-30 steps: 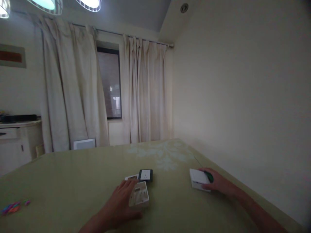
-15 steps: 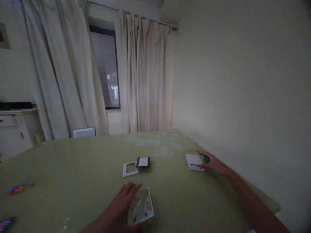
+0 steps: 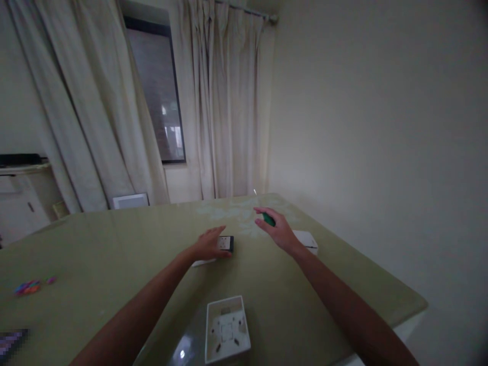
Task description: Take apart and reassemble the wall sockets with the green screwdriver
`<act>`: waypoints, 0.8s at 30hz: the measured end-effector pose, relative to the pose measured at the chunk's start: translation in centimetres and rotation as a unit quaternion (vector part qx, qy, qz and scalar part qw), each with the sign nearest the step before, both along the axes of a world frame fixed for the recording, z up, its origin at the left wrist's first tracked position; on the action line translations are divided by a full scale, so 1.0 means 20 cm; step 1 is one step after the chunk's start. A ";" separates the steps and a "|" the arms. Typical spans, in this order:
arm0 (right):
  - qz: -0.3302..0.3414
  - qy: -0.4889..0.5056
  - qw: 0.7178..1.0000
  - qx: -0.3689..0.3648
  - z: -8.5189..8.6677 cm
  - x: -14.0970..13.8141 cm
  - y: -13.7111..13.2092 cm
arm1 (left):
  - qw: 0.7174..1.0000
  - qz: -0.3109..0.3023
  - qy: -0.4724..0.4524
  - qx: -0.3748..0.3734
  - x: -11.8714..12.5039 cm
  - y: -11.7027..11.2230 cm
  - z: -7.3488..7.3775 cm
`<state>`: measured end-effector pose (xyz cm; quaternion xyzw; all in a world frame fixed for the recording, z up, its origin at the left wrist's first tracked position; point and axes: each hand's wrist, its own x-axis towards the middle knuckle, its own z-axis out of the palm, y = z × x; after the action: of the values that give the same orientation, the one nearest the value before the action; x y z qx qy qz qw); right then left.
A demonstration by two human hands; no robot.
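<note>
My left hand [image 3: 209, 245] is over the wall socket [image 3: 225, 243], a white face in a dark frame, with thumb and fingers spread around its sides. Whether the fingers touch it I cannot tell. Partly under that hand lies the white frame [image 3: 203, 263], mostly hidden. In my right hand [image 3: 280, 231] is a screwdriver [image 3: 269, 219] with a green handle, its thin shaft pointing up and away above the table. Nearer to me, between my forearms, an open white mounting box [image 3: 227, 329] rests on the table, its inside facing up.
Behind my right wrist sits a white box [image 3: 307, 240]. Small colourful pieces [image 3: 28, 287] and a dark blurred object [image 3: 11, 345] lie on the left of the table [image 3: 114, 244]. A wall [image 3: 362, 152] runs along the right, and curtains [image 3: 229, 101] hang behind.
My left hand has let go of the mounting box and reached forward to the socket. My right hand has moved left, away from the white box, carrying the screwdriver.
</note>
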<state>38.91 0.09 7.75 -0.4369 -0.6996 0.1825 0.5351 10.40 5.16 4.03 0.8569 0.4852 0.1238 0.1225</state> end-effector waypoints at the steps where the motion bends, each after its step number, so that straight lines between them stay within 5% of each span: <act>1: 0.014 0.002 1.000 -0.010 -0.03 -0.06 -0.01 | 1.000 -0.004 0.002 -0.006 0.01 0.03 -0.02; 5: 0.048 0.030 0.997 -0.049 -0.12 -0.16 -0.09 | 1.000 -0.012 -0.003 0.006 0.02 0.05 -0.07; 9: 0.037 0.089 0.992 -0.087 -0.16 -0.11 -0.11 | 0.998 -0.016 -0.037 0.053 0.02 -0.02 0.00; 12: 0.024 0.144 0.982 -0.119 -0.17 -0.07 -0.08 | 0.993 -0.028 -0.081 0.085 -0.02 -0.18 0.10; 16: 0.025 0.197 0.966 -0.164 -0.20 -0.07 -0.03 | 0.980 -0.088 -0.148 0.096 -0.10 -0.53 0.17; 20: 0.038 0.215 0.956 -0.198 -0.24 -0.11 -0.01 | 0.982 -0.100 -0.146 0.071 -0.15 -0.83 0.08; 24: 0.051 0.209 0.952 -0.215 -0.26 -0.14 -0.03 | 0.988 -0.076 -0.130 0.023 -0.13 -0.90 -0.03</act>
<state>36.04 -0.52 2.58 -0.4576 -0.5374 0.4432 0.5527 7.74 -12.91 3.36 0.8704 0.3960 0.2354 0.1740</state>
